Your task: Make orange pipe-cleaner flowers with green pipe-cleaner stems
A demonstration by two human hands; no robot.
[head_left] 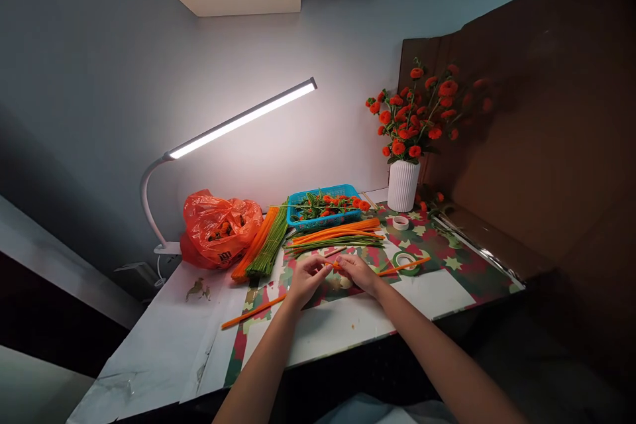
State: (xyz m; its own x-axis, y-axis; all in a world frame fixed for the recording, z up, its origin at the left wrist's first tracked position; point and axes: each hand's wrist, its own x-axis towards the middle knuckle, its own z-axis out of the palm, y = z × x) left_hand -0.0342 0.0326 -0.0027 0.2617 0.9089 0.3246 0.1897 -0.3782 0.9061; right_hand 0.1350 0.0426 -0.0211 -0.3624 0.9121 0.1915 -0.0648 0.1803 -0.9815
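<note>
Near the table's front edge my left hand (pixel 307 280) and my right hand (pixel 358 273) meet, thumbs and fingers pinched together. Between them they grip orange pipe cleaners (pixel 256 311), which stick out past the left wrist and past the right hand (pixel 358 273). The exact middle is covered by fingertips. To the right, the orange end crosses a green tape roll (pixel 415 271). Just behind my hands lie loose orange pipe cleaners (pixel 338 230) and green pipe cleaners (pixel 342 242), with a thin stick (pixel 336 252) closer in.
A blue basket (pixel 293 218) holds small orange flowers on green stems. Left of it are orange and green bundles (pixel 268 248), an orange plastic bag (pixel 218 225) and a lit lamp (pixel 243 120). A white vase (pixel 403 187) of flowers and white tape (pixel 400 227) stand right.
</note>
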